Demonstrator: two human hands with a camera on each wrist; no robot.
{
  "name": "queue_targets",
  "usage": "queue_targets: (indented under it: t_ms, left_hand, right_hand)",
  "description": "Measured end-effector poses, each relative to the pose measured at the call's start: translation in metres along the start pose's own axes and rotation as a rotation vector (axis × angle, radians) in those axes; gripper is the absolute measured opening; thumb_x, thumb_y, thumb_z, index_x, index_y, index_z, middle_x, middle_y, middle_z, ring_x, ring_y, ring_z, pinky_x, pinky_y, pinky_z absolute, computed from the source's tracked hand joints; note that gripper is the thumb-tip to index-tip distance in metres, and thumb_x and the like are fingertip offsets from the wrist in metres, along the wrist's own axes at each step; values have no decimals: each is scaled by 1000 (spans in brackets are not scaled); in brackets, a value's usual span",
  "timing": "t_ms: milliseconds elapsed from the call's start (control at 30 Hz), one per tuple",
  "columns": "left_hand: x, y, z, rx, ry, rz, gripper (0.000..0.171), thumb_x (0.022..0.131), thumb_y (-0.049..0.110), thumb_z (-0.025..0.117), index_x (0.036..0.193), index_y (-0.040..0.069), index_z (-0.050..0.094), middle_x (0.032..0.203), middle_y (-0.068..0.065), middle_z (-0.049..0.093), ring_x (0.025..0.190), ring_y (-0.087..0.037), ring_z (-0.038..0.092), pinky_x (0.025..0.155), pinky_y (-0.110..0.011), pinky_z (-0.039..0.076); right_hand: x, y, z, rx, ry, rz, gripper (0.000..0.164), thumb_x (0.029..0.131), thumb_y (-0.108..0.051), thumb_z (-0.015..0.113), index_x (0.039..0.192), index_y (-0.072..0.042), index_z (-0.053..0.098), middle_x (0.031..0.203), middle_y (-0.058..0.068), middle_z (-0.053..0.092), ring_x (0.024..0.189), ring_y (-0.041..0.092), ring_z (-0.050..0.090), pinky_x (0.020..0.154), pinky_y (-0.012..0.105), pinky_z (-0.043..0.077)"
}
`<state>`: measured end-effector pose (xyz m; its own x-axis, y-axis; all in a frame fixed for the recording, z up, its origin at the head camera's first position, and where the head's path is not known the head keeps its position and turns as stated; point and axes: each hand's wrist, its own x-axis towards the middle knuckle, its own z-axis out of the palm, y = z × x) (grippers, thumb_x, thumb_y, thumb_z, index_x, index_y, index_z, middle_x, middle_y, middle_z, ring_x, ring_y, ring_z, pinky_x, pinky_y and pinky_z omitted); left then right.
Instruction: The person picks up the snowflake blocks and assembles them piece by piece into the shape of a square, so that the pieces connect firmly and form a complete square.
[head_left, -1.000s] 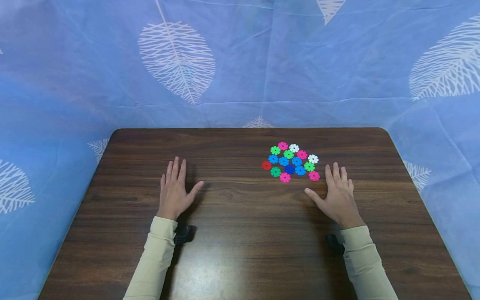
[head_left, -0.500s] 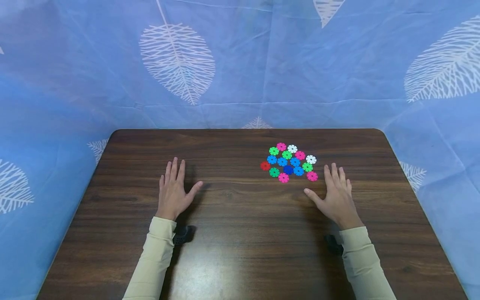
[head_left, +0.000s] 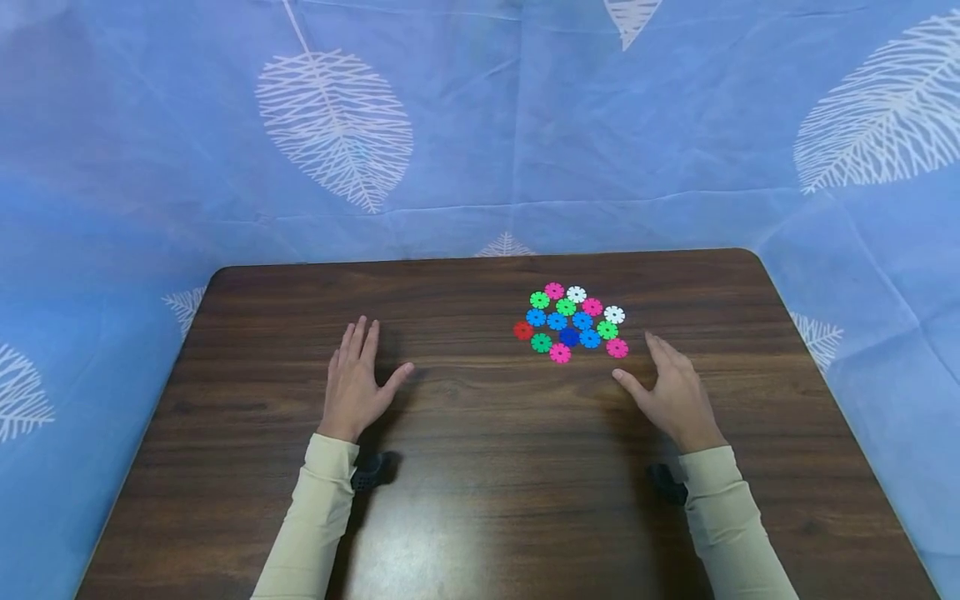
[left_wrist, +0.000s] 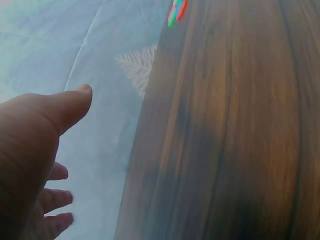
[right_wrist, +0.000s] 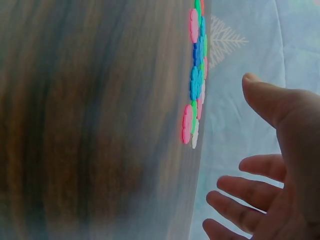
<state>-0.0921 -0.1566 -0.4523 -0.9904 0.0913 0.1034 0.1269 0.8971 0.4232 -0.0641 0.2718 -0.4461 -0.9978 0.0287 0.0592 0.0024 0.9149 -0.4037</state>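
Note:
Several notched plastic discs lie flat in a loose cluster on the right half of the wooden table (head_left: 465, 433). Among them are a red disc (head_left: 522, 331), a dark blue disc (head_left: 569, 337), a white disc (head_left: 614, 315) and a pink disc (head_left: 617, 348). My right hand (head_left: 678, 402) hovers just right of the cluster, thumb apart from its fingers, touching no disc. Well to the left, my left hand (head_left: 354, 398) is held over the table with fingers extended and nothing in it. From the right wrist view, the nearest pink disc (right_wrist: 187, 124) appears beyond the thumb.
A blue cloth (head_left: 465, 125) with white leaf prints hangs behind the table and along both sides. Dark wrist-worn devices, such as the left one (head_left: 369, 472), sit under the cuffs. Light glares on the table's near middle.
My right hand has tilted onto its side, its fingers now closer together and overlapping in view. The left hand has turned slightly inward. The head view has shifted a little; the discs keep their arrangement.

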Motion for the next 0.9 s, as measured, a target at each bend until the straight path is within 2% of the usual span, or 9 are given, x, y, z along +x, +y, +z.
queue_targets:
  t_ms: [100, 167, 267, 367, 533, 633, 767, 900]
  left_hand:
    - [1, 10, 5, -50, 5, 3, 80, 86, 52, 62, 147, 9, 32, 146, -19, 38, 133, -39, 37, 102, -65, 35]
    - [3, 18, 9, -92, -1, 4, 75, 86, 49, 64, 143, 8, 39, 135, -19, 49, 122, -37, 46, 97, -61, 40]
    - [10, 31, 14, -152, -18, 22, 64, 85, 44, 67, 134, 6, 50, 119, -15, 59, 107, -32, 52, 91, -52, 46]
    - [21, 43, 19, -216, -40, 49, 54, 85, 39, 69, 126, 6, 57, 107, -11, 63, 99, -27, 55, 85, -45, 49]
    - [40, 61, 31, -299, -70, 103, 45, 84, 35, 71, 118, 7, 62, 98, -7, 63, 90, -24, 56, 78, -41, 49]
    - [51, 71, 41, -323, -92, 128, 45, 84, 37, 71, 117, 8, 63, 96, -6, 63, 89, -23, 55, 79, -39, 49]
    - [64, 80, 58, -393, -136, 115, 46, 83, 35, 73, 118, 8, 62, 95, -5, 62, 90, -23, 54, 82, -39, 49]
    - [78, 87, 76, -456, -146, 101, 43, 81, 28, 75, 116, 8, 61, 96, -6, 62, 88, -22, 55, 81, -37, 49]
  right_hand:
    - [0, 0, 0, -2, 49, -14, 67, 87, -42, 65, 130, 7, 49, 131, 31, 51, 121, 49, 46, 100, 65, 36]
    - [1, -2, 1, 14, 84, -35, 56, 86, -35, 69, 121, 7, 57, 119, 29, 59, 110, 45, 55, 94, 62, 43]
    - [5, -9, 4, 44, 117, -76, 41, 83, -25, 74, 106, 8, 65, 97, 24, 65, 87, 36, 63, 79, 54, 52]
    - [12, -21, 10, 82, 111, -103, 32, 82, -22, 74, 96, 7, 68, 83, 17, 65, 72, 26, 63, 67, 45, 55]
    - [22, -40, 17, 134, 36, -57, 30, 84, -24, 72, 94, 4, 68, 84, 15, 66, 73, 22, 64, 70, 42, 56]
    - [27, -47, 23, 162, -23, -1, 33, 85, -28, 72, 96, 3, 68, 86, 15, 68, 76, 22, 65, 74, 43, 57]
    - [32, -53, 33, 188, -104, 91, 39, 85, -33, 71, 101, 2, 67, 87, 14, 69, 78, 21, 65, 77, 41, 57]
    - [35, -58, 41, 210, -118, 156, 40, 85, -35, 71, 102, 2, 66, 89, 13, 69, 79, 20, 64, 76, 38, 56]
